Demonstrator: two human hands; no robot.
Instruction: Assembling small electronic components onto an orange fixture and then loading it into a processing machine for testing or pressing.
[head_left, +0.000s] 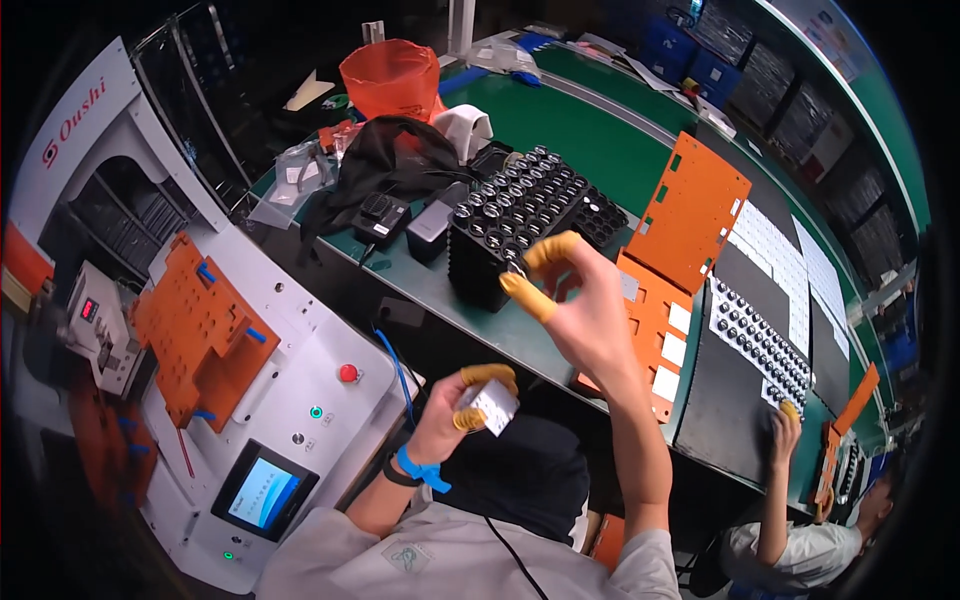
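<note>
My left hand [445, 415], with yellow finger cots and a blue band at the wrist, is closed on a small white rectangular piece [492, 408] with dark specks. My right hand [585, 305] reaches to the near edge of a stack of black trays [475, 270]. Its yellow-capped thumb and index finger pinch a small shiny dark part [514, 268], too small to make out clearly. Several black round parts [530, 190] with glossy tops stand in rows on the stack. Right beside them lies a black tray with round pockets [600, 215].
To the left stands a white machine [350, 330] with an orange fixture [200, 330], red button and screen [265, 490]. An orange hinged fixture [690, 210] stands open on the green bench, holding white plates. A co-worker's hand [787, 430] touches a panel of round parts [755, 340] at right.
</note>
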